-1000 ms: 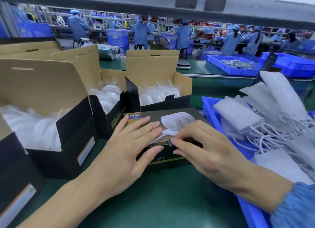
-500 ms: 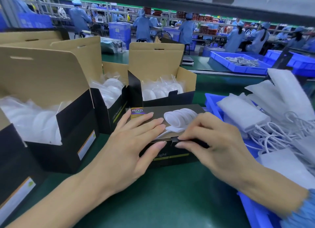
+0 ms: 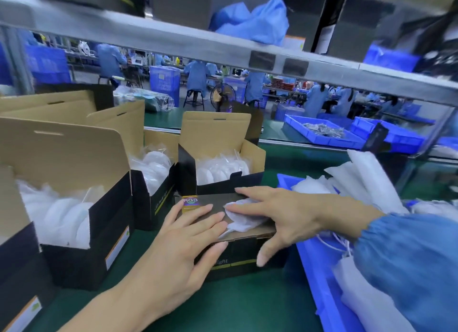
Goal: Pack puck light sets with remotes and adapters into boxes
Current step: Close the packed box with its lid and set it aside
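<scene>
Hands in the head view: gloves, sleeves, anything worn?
No gloves, rings or watch visible. The left hand and its forearm are bare, with no sleeve in view. The right hand is bare too, but its arm wears a blue sleeve gathered at the wrist.

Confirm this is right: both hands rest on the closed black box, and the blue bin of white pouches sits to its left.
Not quite. In the head view the blue bin sits right of the closed black box. The left hand and right hand do rest on it.
</scene>
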A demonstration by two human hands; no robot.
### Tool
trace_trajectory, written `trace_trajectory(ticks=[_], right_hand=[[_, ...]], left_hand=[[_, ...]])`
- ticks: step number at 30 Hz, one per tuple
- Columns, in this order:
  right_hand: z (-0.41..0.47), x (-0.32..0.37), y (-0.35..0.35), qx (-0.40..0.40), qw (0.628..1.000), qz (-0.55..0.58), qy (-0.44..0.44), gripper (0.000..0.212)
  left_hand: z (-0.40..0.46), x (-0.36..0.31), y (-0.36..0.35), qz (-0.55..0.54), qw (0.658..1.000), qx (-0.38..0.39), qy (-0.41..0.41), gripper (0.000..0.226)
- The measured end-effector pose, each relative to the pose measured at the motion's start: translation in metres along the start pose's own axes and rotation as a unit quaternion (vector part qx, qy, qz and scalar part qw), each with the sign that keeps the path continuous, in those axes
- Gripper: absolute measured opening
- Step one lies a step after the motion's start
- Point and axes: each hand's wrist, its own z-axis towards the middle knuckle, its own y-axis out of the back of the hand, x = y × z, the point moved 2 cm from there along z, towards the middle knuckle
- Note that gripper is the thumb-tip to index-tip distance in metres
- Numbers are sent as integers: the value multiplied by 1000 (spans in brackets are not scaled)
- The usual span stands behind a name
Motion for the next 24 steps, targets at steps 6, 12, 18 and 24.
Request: trace_trajectory(ticks=[6, 12, 18, 24], right_hand=[[-1, 21, -5, -51, 998, 10, 18, 94], [-61, 18, 38, -265, 950, -151, 71, 83], [-115, -85, 124, -238, 929, -178, -220, 89], [-60, -182, 145, -120, 847, -206, -475, 102]], left_hand=[[-4, -4, 12, -23, 997, -65, -32, 32], [-11, -9, 42, -115, 960, -254, -3, 51], [-6, -15, 18, -137, 967, -212, 26, 43], [12, -24, -15, -86, 993, -67, 46, 31]])
